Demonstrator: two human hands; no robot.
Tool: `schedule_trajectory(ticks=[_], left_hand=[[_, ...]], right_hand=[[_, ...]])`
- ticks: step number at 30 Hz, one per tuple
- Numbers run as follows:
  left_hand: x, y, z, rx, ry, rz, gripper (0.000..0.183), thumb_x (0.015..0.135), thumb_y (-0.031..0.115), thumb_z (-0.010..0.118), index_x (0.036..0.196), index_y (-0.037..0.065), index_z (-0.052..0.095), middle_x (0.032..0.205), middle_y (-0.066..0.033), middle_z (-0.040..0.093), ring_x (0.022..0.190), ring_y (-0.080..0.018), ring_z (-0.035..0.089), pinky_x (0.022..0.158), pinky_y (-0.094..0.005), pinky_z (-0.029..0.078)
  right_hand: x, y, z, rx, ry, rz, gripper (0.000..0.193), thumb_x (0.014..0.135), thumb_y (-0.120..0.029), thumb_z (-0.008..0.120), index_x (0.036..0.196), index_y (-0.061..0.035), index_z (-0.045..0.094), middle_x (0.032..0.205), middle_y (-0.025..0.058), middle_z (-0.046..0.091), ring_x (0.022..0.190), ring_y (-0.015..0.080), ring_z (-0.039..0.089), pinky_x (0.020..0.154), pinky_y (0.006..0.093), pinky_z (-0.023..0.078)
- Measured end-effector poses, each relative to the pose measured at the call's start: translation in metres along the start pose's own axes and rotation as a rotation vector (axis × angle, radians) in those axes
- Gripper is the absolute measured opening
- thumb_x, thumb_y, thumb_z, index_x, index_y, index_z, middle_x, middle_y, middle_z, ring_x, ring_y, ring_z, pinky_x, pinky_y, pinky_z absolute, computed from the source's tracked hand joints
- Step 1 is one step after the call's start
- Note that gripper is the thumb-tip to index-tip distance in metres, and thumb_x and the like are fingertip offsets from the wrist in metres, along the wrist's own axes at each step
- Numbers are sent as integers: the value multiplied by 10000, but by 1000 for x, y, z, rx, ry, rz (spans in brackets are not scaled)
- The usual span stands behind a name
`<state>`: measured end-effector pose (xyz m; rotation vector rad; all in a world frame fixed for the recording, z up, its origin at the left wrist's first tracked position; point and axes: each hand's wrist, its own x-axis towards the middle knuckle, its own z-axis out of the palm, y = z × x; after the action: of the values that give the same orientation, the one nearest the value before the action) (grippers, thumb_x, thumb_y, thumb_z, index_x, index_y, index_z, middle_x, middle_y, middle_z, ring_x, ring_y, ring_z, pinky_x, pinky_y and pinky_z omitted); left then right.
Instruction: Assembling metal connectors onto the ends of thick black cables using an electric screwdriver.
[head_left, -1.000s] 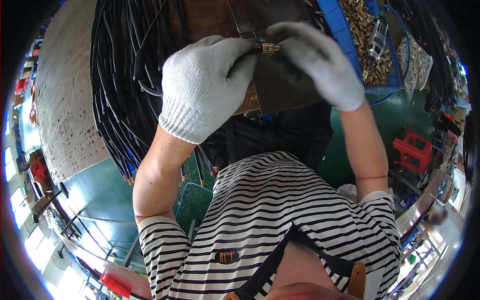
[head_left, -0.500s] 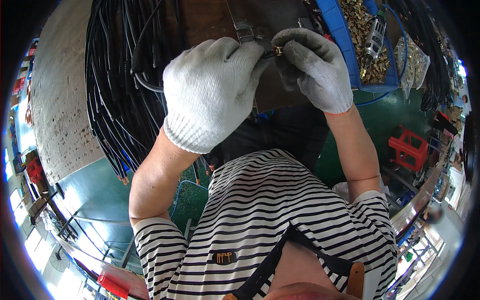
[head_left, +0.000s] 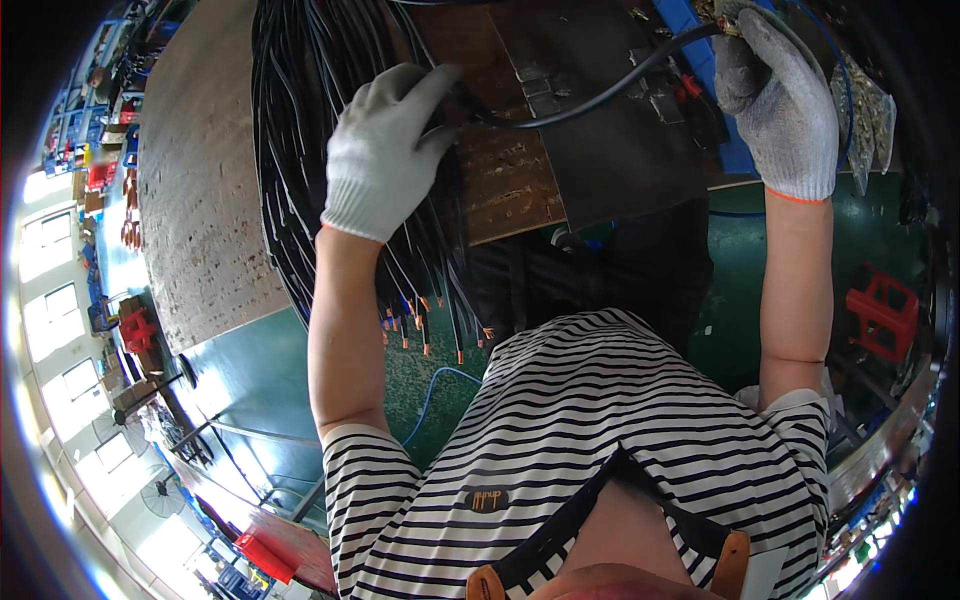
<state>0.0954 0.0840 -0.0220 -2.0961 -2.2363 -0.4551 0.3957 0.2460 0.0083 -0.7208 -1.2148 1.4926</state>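
A thick black cable (head_left: 620,88) curves across the dark workbench top. Its right end, where a small brass-coloured terminal (head_left: 728,27) shows, is pinched in the fingers of my right hand (head_left: 785,110), which wears a white knit glove with greyed fingers. My left hand (head_left: 385,155), gloved in white too, hangs over the edge of a big bundle of black cables (head_left: 300,150). Its thumb and fingers are apart, with nothing seen between them. The held cable runs leftward past its fingertips; where that end goes among the dark cables is hard to make out.
Small metal plates (head_left: 540,90) are fixed on the bench, with a red-handled tool (head_left: 690,88) beside them. A blue bin (head_left: 733,150) is partly behind my right hand. Right of it lies a clear bag of small parts (head_left: 872,125). A red stool (head_left: 882,315) stands on the green floor.
My hands have moved apart: the right one up and right with the cable's terminal end, the left one off the cable, its fingers now spread. The view has shifted leftward.
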Motion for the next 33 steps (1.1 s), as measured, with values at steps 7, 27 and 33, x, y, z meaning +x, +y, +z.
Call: schedule_trajectory(ticks=[7, 27, 33], left_hand=[[27, 29, 12, -101, 188, 264, 410, 780, 148, 832, 1188, 151, 801, 1209, -85, 739, 1178, -335, 677, 1029, -444, 530], [16, 112, 3, -513, 93, 318, 458, 849, 260, 849, 1236, 39, 746, 1114, -148, 779, 1040, -359, 745, 961, -446, 571], [-2, 120, 14, -758, 12, -133, 472, 859, 116, 855, 1276, 0, 666, 1059, -162, 763, 935, -242, 763, 828, -355, 600]], right_hand=[[-23, -32, 1, -49, 86, -95, 181, 1006, -121, 716, 1110, 27, 728, 808, 103, 734, 584, 193, 695, 475, 314, 549], [-73, -31, -28, -532, -497, -838, 252, 832, 5, 828, 1063, 12, 729, 905, 113, 782, 732, 187, 773, 611, 278, 595], [-66, -30, -34, -489, -394, -433, 219, 943, -57, 795, 1159, -30, 772, 1003, 60, 794, 811, 102, 758, 659, 239, 579]])
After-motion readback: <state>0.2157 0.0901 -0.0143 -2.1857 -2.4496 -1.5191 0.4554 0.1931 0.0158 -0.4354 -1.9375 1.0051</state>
